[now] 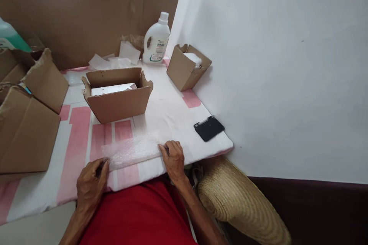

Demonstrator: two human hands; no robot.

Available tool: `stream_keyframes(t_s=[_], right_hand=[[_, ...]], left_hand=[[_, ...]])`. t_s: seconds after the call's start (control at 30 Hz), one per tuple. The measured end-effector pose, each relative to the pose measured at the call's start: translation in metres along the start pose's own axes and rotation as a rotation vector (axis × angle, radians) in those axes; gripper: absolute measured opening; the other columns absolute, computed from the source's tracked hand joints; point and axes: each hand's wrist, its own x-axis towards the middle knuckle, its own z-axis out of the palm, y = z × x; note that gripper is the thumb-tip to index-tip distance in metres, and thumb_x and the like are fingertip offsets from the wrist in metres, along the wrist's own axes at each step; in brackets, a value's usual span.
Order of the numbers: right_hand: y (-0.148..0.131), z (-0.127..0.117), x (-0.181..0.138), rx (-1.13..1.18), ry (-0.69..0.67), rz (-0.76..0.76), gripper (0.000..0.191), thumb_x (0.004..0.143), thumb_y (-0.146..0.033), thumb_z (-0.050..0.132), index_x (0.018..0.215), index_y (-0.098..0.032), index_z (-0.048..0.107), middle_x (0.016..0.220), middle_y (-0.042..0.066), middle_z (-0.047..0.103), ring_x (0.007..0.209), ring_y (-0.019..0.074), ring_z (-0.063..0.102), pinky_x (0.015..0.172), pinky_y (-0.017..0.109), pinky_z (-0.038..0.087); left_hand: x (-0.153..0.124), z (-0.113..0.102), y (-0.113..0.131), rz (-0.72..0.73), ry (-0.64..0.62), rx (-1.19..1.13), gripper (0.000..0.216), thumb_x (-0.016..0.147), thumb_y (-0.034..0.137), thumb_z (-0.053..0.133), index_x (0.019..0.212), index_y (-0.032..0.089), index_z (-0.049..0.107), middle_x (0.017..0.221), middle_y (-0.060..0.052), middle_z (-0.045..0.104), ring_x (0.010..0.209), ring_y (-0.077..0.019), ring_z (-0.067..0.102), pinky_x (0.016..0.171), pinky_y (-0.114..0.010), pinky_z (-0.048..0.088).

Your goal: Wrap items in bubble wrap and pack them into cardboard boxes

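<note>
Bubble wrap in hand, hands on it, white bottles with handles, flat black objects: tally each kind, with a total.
Bubble wrap: 1
Hands: 2, left hand and right hand
White bottle with a handle: 1
Flat black object: 1
Total: 5

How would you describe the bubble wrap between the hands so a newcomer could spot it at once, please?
Find the pink-and-white table cover. Along its near edge, between the left hand and right hand, lies the bubble wrap: translucent and bubbly, unlike the opaque brown box just beyond.
</note>
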Motion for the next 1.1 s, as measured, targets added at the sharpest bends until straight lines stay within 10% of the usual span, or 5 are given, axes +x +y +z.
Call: stream_keyframes(t_s=[0.2,0.37,0.57,0.93,1.1], right_hand=[[0.001,0.003,0.003,-0.059,-0.018,0.035,0.027,0.098,-0.025,0.059,0.073,-0.024,0.049,0.076,0.002,0.059,0.08,0.0235,0.05,0.08,0.035,0.039],[0.002,0.003,0.007,-0.09,-0.05,0.039,0.026,0.098,-0.024,0.059,0.074,-0.025,0.05,0.077,0.002,0.06,0.079,0.0235,0.05,0.077,0.034,0.039],[0.002,0.0,0.012,-0.115,-0.089,0.052,0.028,0.098,-0.028,0.061,0.072,-0.025,0.05,0.076,0.002,0.061,0.078,0.0235,0.051,0.073,0.034,0.04],[0.016,-0.008,0.023,-0.264,0.043,0.184,0.026,0.101,-0.036,0.053,0.078,-0.025,0.053,0.078,0.005,0.063,0.08,0.0254,0.055,0.068,0.035,0.042],[-0.013,-0.025,0.013,-0.201,0.073,-0.059,0.024,0.105,-0.025,0.042,0.094,-0.02,0.062,0.092,0.01,0.067,0.087,0.0254,0.058,0.077,0.038,0.045]], left_hand=[[0.002,0.002,0.005,0.015,0.024,0.124,0.041,0.094,0.051,0.052,0.109,0.017,0.069,0.078,-0.002,0.069,0.068,-0.0184,0.066,0.068,-0.032,0.055],[0.004,0.005,0.022,0.199,0.128,0.273,0.044,0.096,0.032,0.053,0.136,0.015,0.055,0.108,-0.012,0.07,0.095,-0.0258,0.066,0.086,-0.042,0.054],[-0.004,0.023,0.03,0.69,-0.216,0.228,0.052,0.094,0.022,0.051,0.146,0.028,0.049,0.15,-0.01,0.053,0.141,-0.0292,0.045,0.114,-0.046,0.037],[-0.014,0.039,0.016,0.726,-0.216,0.318,0.058,0.093,0.032,0.054,0.151,0.034,0.044,0.157,-0.009,0.045,0.145,-0.0325,0.04,0.117,-0.052,0.032],[-0.011,0.04,0.017,0.754,-0.189,0.298,0.059,0.092,0.034,0.056,0.15,0.033,0.044,0.155,-0.009,0.048,0.145,-0.0316,0.04,0.117,-0.051,0.031]])
